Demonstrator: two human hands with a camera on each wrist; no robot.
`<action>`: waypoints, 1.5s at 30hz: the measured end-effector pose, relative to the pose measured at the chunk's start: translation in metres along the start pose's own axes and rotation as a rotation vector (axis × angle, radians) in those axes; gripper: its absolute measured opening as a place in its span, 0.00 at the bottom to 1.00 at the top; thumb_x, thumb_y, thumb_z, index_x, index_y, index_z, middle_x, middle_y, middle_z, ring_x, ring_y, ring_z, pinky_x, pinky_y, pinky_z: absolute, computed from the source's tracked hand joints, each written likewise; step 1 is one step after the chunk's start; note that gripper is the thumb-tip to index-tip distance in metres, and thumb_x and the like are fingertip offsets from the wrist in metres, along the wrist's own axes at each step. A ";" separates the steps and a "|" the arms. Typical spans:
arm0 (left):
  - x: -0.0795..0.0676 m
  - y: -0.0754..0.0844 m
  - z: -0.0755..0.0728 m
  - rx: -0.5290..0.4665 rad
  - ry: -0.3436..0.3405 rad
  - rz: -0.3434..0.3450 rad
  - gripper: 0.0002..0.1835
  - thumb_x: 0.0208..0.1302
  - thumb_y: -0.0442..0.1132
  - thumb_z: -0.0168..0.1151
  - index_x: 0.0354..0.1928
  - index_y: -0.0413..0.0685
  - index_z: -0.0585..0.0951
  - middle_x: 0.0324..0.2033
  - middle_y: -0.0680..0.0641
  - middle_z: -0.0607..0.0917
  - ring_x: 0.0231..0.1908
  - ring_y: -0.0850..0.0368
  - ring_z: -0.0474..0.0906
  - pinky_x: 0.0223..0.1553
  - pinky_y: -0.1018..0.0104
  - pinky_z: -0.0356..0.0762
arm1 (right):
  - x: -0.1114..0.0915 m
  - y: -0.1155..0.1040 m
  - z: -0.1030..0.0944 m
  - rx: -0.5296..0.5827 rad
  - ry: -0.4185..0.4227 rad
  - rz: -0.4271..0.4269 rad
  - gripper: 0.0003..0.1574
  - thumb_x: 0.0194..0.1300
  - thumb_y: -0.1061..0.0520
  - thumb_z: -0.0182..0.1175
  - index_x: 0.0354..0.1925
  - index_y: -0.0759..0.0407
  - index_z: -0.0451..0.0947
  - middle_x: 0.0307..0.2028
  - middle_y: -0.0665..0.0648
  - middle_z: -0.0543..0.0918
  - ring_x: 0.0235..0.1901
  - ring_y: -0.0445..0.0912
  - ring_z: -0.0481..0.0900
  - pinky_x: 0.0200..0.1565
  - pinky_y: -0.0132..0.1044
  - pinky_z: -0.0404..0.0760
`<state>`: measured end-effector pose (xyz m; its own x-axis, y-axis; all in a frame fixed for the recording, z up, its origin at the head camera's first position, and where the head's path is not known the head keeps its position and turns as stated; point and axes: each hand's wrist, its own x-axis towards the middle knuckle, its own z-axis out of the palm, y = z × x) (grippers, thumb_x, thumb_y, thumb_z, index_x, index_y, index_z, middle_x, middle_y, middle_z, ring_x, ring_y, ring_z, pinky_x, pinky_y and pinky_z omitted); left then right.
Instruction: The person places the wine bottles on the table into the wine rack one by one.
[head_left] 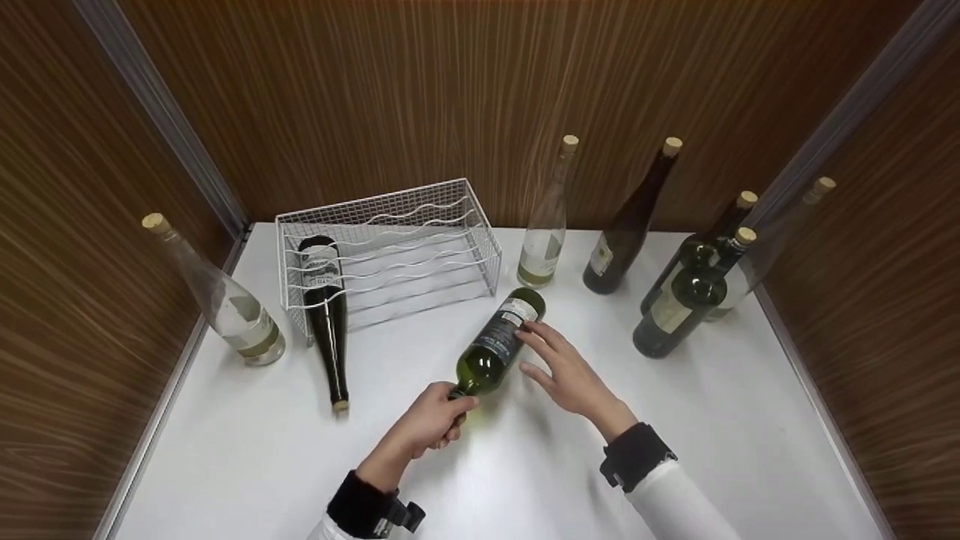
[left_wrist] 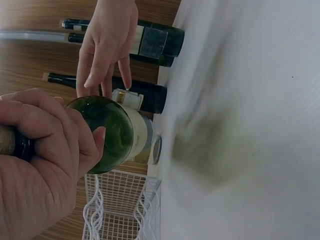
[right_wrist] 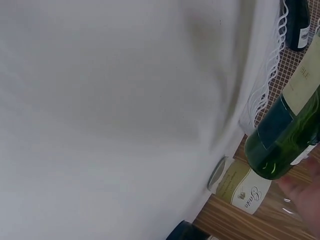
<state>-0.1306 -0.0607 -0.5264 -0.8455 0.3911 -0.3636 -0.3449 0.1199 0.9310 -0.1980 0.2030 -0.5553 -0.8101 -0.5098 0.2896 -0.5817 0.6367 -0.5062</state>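
Note:
A green wine bottle (head_left: 495,343) is held tilted above the white table, its base pointing away toward the back. My left hand (head_left: 435,417) grips it round the neck; in the left wrist view the cork end pokes out behind the curled fingers (left_wrist: 60,125). My right hand (head_left: 564,367) is at the bottle's right side near the base, fingers spread, fingertips right at the label. In the right wrist view part of that hand (right_wrist: 302,195) shows beside the bottle (right_wrist: 285,135). To the left, a dark bottle (head_left: 330,337) lies in a white wire rack (head_left: 390,255), neck toward me.
A clear bottle (head_left: 232,315) stands left of the rack. Behind the held bottle stand another clear bottle (head_left: 541,247) and a dark brown bottle (head_left: 622,240). Several more bottles, including a green one (head_left: 679,315), cluster at the right. Wood-patterned walls (head_left: 420,97) enclose the table (head_left: 247,450).

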 end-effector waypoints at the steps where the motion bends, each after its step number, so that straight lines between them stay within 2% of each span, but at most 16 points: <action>1: -0.001 0.000 -0.002 -0.003 0.006 0.003 0.12 0.70 0.41 0.56 0.33 0.40 0.70 0.14 0.53 0.68 0.09 0.65 0.60 0.07 0.74 0.55 | 0.000 0.000 0.000 0.015 -0.012 0.018 0.34 0.73 0.43 0.54 0.72 0.50 0.64 0.71 0.58 0.62 0.71 0.54 0.57 0.68 0.51 0.58; 10: -0.016 -0.007 -0.019 -0.019 0.055 0.018 0.12 0.71 0.42 0.54 0.34 0.39 0.70 0.14 0.53 0.68 0.10 0.65 0.59 0.08 0.74 0.56 | -0.002 -0.005 0.008 0.047 -0.131 0.097 0.35 0.77 0.39 0.45 0.75 0.49 0.59 0.74 0.58 0.57 0.73 0.55 0.52 0.70 0.52 0.54; 14: -0.022 -0.011 -0.025 -0.032 0.088 0.014 0.13 0.72 0.42 0.53 0.36 0.37 0.70 0.13 0.53 0.68 0.10 0.65 0.60 0.08 0.75 0.57 | -0.001 -0.009 0.014 0.051 -0.166 0.094 0.36 0.77 0.38 0.44 0.75 0.48 0.58 0.74 0.58 0.56 0.73 0.55 0.51 0.70 0.52 0.53; 18: -0.025 -0.015 -0.030 -0.057 0.145 0.000 0.12 0.73 0.41 0.52 0.34 0.40 0.70 0.13 0.53 0.69 0.10 0.66 0.61 0.08 0.75 0.58 | 0.001 -0.012 0.021 0.066 -0.194 0.080 0.35 0.77 0.37 0.43 0.75 0.46 0.57 0.74 0.58 0.56 0.73 0.57 0.51 0.70 0.52 0.53; 26: -0.026 -0.018 -0.041 -0.102 0.274 0.007 0.12 0.72 0.41 0.54 0.36 0.38 0.68 0.13 0.52 0.69 0.10 0.66 0.60 0.08 0.75 0.57 | 0.005 -0.015 0.028 0.085 -0.239 0.089 0.36 0.76 0.35 0.40 0.76 0.43 0.55 0.74 0.55 0.56 0.73 0.55 0.49 0.70 0.52 0.53; 33: -0.025 -0.022 -0.052 -0.136 0.387 0.001 0.12 0.73 0.39 0.52 0.34 0.38 0.69 0.14 0.52 0.68 0.10 0.65 0.61 0.08 0.75 0.58 | 0.006 -0.015 0.027 0.086 -0.248 0.102 0.36 0.77 0.35 0.40 0.76 0.44 0.55 0.74 0.55 0.56 0.73 0.55 0.49 0.70 0.53 0.53; 42: -0.017 -0.029 -0.049 -0.118 0.526 0.001 0.12 0.73 0.40 0.51 0.39 0.36 0.69 0.14 0.52 0.70 0.09 0.65 0.63 0.09 0.75 0.60 | 0.007 -0.014 0.030 0.104 -0.251 0.119 0.35 0.78 0.40 0.43 0.77 0.43 0.52 0.74 0.55 0.55 0.74 0.54 0.48 0.70 0.54 0.52; 45: -0.014 -0.031 -0.047 -0.118 0.564 0.006 0.11 0.73 0.40 0.51 0.37 0.37 0.69 0.14 0.52 0.70 0.10 0.65 0.63 0.09 0.75 0.61 | 0.007 -0.015 0.032 0.106 -0.251 0.120 0.35 0.78 0.41 0.44 0.77 0.43 0.52 0.74 0.55 0.55 0.74 0.55 0.48 0.70 0.55 0.52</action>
<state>-0.1276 -0.1132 -0.5520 -0.9229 -0.1598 -0.3502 -0.3553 0.0034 0.9348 -0.1929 0.1713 -0.5715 -0.8216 -0.5697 0.0192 -0.4608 0.6441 -0.6105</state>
